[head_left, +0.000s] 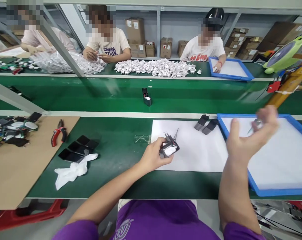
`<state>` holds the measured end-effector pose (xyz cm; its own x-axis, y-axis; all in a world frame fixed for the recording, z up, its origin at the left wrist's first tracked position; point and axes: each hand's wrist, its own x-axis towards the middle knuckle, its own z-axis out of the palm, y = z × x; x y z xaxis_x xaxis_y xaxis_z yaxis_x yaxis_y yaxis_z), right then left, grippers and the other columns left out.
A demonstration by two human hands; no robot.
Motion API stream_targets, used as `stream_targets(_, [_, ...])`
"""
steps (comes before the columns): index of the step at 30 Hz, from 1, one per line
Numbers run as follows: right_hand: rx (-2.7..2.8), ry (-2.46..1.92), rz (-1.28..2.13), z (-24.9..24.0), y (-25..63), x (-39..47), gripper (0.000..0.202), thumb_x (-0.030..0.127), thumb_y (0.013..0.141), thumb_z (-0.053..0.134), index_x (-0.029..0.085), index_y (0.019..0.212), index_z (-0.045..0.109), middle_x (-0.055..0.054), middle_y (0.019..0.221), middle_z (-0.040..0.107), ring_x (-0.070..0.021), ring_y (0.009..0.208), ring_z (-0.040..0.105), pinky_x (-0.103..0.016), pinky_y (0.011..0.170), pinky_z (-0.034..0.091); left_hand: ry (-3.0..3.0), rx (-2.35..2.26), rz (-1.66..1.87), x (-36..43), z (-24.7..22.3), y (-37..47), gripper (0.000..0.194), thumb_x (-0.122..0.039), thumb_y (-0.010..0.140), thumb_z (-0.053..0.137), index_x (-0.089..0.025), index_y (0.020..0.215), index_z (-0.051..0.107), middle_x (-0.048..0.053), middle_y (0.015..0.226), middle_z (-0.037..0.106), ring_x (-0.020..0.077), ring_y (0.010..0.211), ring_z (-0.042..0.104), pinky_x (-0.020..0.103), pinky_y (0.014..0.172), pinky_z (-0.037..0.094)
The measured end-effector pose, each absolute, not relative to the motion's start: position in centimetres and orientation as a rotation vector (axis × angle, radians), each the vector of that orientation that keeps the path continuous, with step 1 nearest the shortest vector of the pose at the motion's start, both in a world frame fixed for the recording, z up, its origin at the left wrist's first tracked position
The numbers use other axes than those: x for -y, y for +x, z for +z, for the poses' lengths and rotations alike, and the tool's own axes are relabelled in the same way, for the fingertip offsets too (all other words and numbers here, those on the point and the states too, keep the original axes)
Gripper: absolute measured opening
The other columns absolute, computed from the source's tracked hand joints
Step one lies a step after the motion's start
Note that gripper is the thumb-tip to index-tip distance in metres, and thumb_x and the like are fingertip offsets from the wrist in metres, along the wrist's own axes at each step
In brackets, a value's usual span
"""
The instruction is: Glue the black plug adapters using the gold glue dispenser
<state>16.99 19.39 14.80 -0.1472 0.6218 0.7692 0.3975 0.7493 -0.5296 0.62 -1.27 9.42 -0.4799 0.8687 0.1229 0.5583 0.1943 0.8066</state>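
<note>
My left hand grips a black plug adapter with a white part inside and thin wires sticking up, above the left part of a white sheet. Its two prongs point up and away. My right hand is raised over the left part of a blue-framed tray, blurred by motion. Near its curled fingers shows a small, clear and metallic object, too smeared to name. Two black adapters lie at the sheet's back right edge.
Black casings, a white cloth and red-handled pliers lie left, near a pile of parts on cardboard. One open adapter stands on the green belt. Three people work opposite. A green fan stands right.
</note>
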Motion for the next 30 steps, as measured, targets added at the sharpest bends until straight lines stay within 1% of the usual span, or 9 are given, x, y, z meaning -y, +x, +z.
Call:
stream_targets(2, [1.914,-0.596,0.459,13.8,15.5,-17.6,0.034,0.025,0.087,0.054,0.021,0.121,0.055,-0.014,0.115,0.06,-0.0284,0.106,0.058,-0.046,0.088,0.05,1.463,-2.263,1.089,1.1,9.1,0.4,0.044,-0.028,0.067,0.066,-0.021,0.107,0.049,0.004,0.091,0.067,0.0197,0.076,0.066,0.029,0.068,0.05])
stream_targets(4, [2.175,-0.424,0.629,12.2,13.8,-16.6,0.021,0.021,0.089,0.049,0.022,0.104,0.064,-0.007,0.098,0.067,-0.0219,0.091,0.064,-0.038,0.081,0.054,1.483,-2.376,1.002,0.9,8.8,-0.1,0.048,-0.029,0.069,0.065,-0.021,0.112,0.049,0.006,0.097,0.068,0.023,0.083,0.067,0.031,0.072,0.051])
stream_targets(9, [2.765,-0.245,0.364,7.1,10.4,-17.1,0.045,0.001,0.084,0.039,0.018,0.12,0.061,-0.011,0.121,0.063,-0.0252,0.105,0.058,-0.041,0.084,0.053,1.397,-2.491,0.832,0.9,7.5,-2.4,0.038,-0.03,0.076,0.063,-0.021,0.111,0.049,0.006,0.099,0.068,0.0253,0.09,0.066,0.033,0.075,0.05])
stream_targets(12, [2.816,-0.192,0.321,5.4,9.8,-17.8,0.04,0.0,0.084,0.04,0.016,0.11,0.066,-0.014,0.113,0.066,-0.0272,0.1,0.058,-0.041,0.079,0.054,1.364,-2.429,0.908,1.3,7.1,-3.2,0.038,-0.034,0.079,0.063,-0.018,0.111,0.052,0.008,0.099,0.066,0.0261,0.095,0.063,0.035,0.079,0.05])
stream_targets(17, [2.762,-0.216,0.355,5.9,10.9,-18.8,0.027,0.008,0.089,0.041,0.015,0.098,0.066,-0.013,0.096,0.066,-0.0249,0.092,0.061,-0.04,0.079,0.054,1.321,-2.078,0.905,2.5,7.8,-3.8,0.065,-0.039,0.073,0.071,-0.019,0.129,0.047,0.011,0.12,0.061,0.0275,0.109,0.06,0.037,0.091,0.048])
stream_targets(21, [2.487,-0.174,0.763,7.8,11.9,-17.3,0.014,0.017,0.089,0.052,0.018,0.098,0.063,-0.009,0.095,0.066,-0.0197,0.085,0.064,-0.035,0.074,0.057,1.366,-1.95,0.849,3.0,8.3,-4.3,0.081,-0.033,0.066,0.077,-0.022,0.138,0.041,0.011,0.128,0.057,0.0275,0.11,0.058,0.036,0.09,0.048])
stream_targets(24, [2.327,-0.062,1.046,8.9,12.1,-15.0,0.011,0.017,0.086,0.058,0.021,0.095,0.063,-0.006,0.089,0.069,-0.019,0.081,0.067,-0.033,0.069,0.059,1.408,-1.886,0.833,3.0,8.0,-4.5,0.068,-0.03,0.068,0.075,-0.021,0.13,0.049,0.008,0.114,0.063,0.0236,0.096,0.061,0.032,0.079,0.05])
stream_targets(27, [2.313,0.017,1.081,8.9,12.2,-13.2,0.017,0.013,0.084,0.06,0.021,0.098,0.063,-0.006,0.088,0.071,-0.0194,0.08,0.069,-0.033,0.069,0.059,1.394,-1.91,0.849,2.8,7.3,-4.2,0.049,-0.037,0.066,0.077,-0.018,0.107,0.058,0.005,0.093,0.065,0.021,0.08,0.061,0.029,0.068,0.048])
stream_targets(30, [2.331,0.082,1.037,8.4,12.2,-12.6,0.023,0.008,0.081,0.062,0.02,0.1,0.062,-0.007,0.088,0.071,-0.0197,0.08,0.069,-0.034,0.07,0.059,1.347,-2.01,0.873,2.7,6.7,-3.3,0.052,-0.044,0.062,0.08,-0.017,0.098,0.054,0.005,0.09,0.063,0.0228,0.079,0.062,0.03,0.067,0.047])
